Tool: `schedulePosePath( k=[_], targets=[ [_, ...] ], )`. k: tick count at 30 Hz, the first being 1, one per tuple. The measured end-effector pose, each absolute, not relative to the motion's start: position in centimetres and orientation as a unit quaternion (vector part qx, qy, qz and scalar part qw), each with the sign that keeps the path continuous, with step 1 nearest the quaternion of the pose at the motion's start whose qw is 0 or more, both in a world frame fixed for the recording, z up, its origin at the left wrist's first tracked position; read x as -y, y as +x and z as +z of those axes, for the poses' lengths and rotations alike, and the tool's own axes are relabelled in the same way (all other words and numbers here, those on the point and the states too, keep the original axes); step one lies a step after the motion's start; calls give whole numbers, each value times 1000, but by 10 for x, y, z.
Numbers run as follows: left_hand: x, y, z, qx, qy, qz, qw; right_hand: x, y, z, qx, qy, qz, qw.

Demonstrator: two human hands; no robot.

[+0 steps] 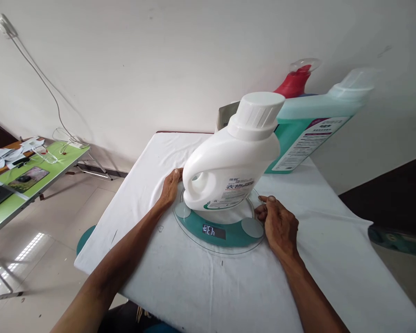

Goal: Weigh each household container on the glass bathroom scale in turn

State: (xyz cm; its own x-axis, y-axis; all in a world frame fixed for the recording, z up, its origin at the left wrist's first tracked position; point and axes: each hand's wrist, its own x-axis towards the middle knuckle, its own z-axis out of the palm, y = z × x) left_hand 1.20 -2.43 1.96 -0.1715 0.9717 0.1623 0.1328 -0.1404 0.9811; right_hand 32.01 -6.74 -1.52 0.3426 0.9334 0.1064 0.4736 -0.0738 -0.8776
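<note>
A white detergent jug with a handle and a ribbed white cap stands upright on a round glass scale with a teal band and a lit digital display. My left hand rests on the scale's left rim, fingers laid flat beside the jug's handle. My right hand touches the scale's right rim, fingers curled at the glass edge. Neither hand holds the jug.
The scale sits on a table under a white cloth. Behind stand a teal detergent bottle and a red-topped bottle. A green table with papers and cables is at the left. Tiled floor lies below.
</note>
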Motion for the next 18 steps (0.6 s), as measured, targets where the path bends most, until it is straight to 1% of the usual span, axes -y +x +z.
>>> schedulePosePath(
  k=[18],
  targets=[
    [25, 10, 14, -545, 535, 547, 345, 68, 320, -9, 515, -680, 265, 450]
  ],
)
